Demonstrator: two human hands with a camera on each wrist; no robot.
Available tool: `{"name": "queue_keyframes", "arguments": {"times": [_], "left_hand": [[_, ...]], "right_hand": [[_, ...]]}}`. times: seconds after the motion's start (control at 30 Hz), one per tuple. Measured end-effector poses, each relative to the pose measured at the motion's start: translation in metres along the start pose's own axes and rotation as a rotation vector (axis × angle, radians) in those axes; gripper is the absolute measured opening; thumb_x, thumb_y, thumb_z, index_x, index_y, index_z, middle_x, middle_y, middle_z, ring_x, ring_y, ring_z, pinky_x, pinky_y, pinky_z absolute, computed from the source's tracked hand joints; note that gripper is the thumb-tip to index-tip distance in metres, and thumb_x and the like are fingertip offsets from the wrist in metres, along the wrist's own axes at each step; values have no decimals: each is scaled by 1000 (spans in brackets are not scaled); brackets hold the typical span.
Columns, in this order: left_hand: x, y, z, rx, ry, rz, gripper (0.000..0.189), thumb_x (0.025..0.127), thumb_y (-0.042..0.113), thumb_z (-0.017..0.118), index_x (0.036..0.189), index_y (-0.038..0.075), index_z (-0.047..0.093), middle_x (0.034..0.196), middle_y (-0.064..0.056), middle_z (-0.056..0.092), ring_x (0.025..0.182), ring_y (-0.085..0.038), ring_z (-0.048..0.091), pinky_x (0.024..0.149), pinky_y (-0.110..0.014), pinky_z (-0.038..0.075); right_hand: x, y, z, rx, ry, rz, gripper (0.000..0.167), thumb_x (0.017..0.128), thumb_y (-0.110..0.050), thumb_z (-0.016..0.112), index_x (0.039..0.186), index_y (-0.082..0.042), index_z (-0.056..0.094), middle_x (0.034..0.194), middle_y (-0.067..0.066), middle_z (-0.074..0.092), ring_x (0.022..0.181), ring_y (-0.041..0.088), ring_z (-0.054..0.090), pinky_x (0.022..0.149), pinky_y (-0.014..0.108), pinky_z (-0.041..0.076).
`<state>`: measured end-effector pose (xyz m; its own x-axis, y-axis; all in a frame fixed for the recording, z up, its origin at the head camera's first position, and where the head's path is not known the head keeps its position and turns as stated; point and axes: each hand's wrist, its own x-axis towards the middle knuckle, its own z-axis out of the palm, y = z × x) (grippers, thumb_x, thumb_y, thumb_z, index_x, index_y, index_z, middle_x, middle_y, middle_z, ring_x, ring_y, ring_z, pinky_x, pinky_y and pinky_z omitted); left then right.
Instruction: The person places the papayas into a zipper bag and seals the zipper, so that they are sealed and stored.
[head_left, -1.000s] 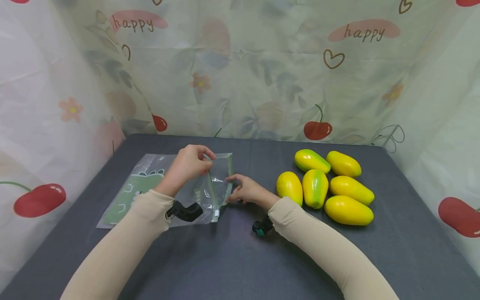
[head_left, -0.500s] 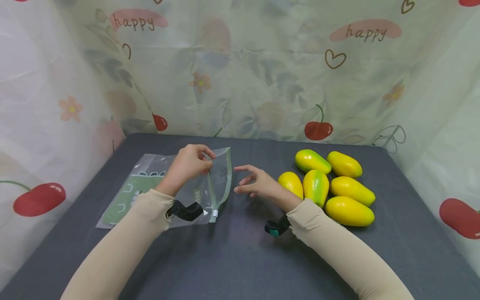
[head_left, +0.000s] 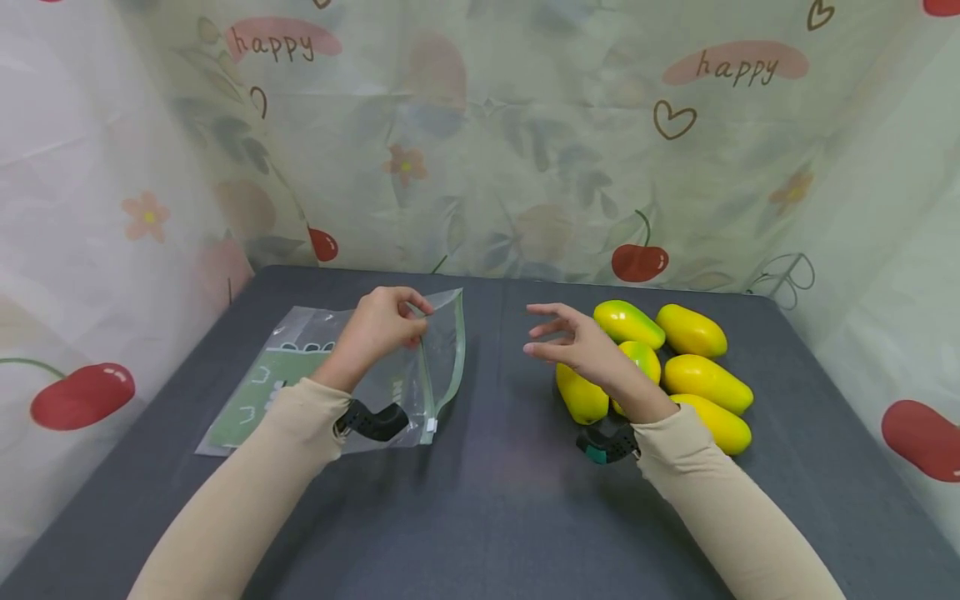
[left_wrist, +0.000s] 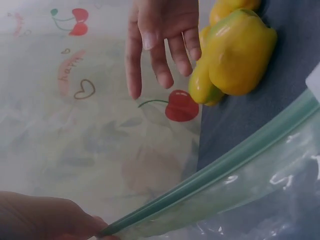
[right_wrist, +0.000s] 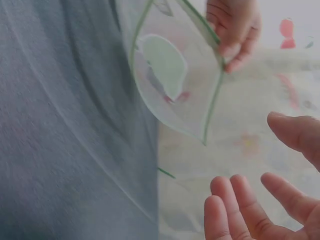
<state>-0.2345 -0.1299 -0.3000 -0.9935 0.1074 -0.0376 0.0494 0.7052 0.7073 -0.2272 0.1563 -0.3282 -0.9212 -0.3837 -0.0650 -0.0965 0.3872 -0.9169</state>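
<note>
A clear zip bag (head_left: 444,350) with a green printed panel lies on the left half of the table. My left hand (head_left: 378,325) pinches the upper edge of its mouth between thumb and fingers and holds it raised. In the right wrist view the bag's mouth (right_wrist: 204,105) gapes in a leaf shape with green rims. A white slider (head_left: 431,426) sits at the near end of the zip. My right hand (head_left: 588,346) hovers with fingers spread and nothing in them, in front of several yellow and green mangoes (head_left: 582,395), partly covering them in the head view.
The mangoes, among them a far one (head_left: 690,331) and a right one (head_left: 707,383), lie grouped on the right of the dark table (head_left: 495,517). A patterned curtain (head_left: 495,150) stands behind and at both sides. A thin wire loop (head_left: 791,279) hangs by the back right corner.
My right hand has let go of the bag's outer edge and moved right toward the mangoes. The bag's mouth now stands higher and wider. My left hand has kept its pinch in place.
</note>
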Motion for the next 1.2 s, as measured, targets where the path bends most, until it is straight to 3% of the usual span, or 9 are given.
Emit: {"name": "queue_keyframes", "arguments": {"times": [0.17, 0.63, 1.2], "left_hand": [[-1, 3, -2, -5, -1, 6, 24, 85, 9, 58, 105, 15, 69, 77, -5, 69, 76, -27, 70, 63, -31, 50], [-2, 6, -3, -38, -1, 11, 22, 85, 11, 60, 104, 16, 70, 81, -5, 70, 69, -16, 69, 68, -32, 54], [-7, 10, -3, -101, -10, -3, 24, 86, 11, 58, 107, 17, 68, 87, -7, 69, 78, -24, 71, 74, -34, 54]], "right_hand": [[-8, 4, -14, -16, 49, -2, 61, 91, -23, 67, 146, -17, 41, 131, 18, 53, 114, 32, 59, 101, 51, 45], [-23, 20, -36, -40, 131, 41, 64, 92, -30, 65, 148, -15, 38, 144, 19, 44, 131, 38, 46, 105, 51, 41], [-24, 40, -41, -99, 116, 97, 67, 94, -28, 63, 150, -10, 32, 150, 26, 32, 138, 43, 35, 109, 54, 35]]}}
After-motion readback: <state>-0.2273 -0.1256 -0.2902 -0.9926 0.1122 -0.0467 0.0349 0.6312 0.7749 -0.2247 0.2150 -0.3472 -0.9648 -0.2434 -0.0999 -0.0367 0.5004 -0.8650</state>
